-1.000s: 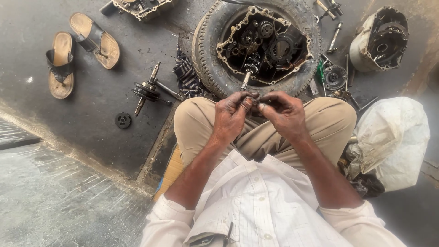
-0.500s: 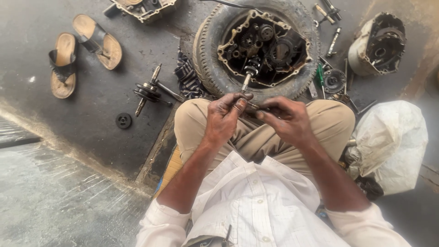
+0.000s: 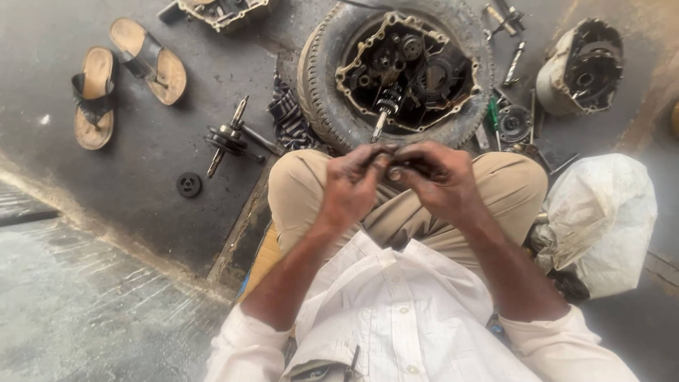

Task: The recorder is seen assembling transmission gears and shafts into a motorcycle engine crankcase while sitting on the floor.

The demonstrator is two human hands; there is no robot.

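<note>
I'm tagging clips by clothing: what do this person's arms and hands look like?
Both arms wear white shirt sleeves pushed up to about the elbows, forearms bare. The left hand and right hand are gloveless and smeared with dark grease. No watch or rings are visible.

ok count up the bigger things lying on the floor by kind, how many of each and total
sandals: 2
tyre: 1
engine cases: 3, open engine case in the tyre, engine cover at right, case at top edge
crankshaft: 1
loose gear: 1
white sack: 1
total: 9
</note>
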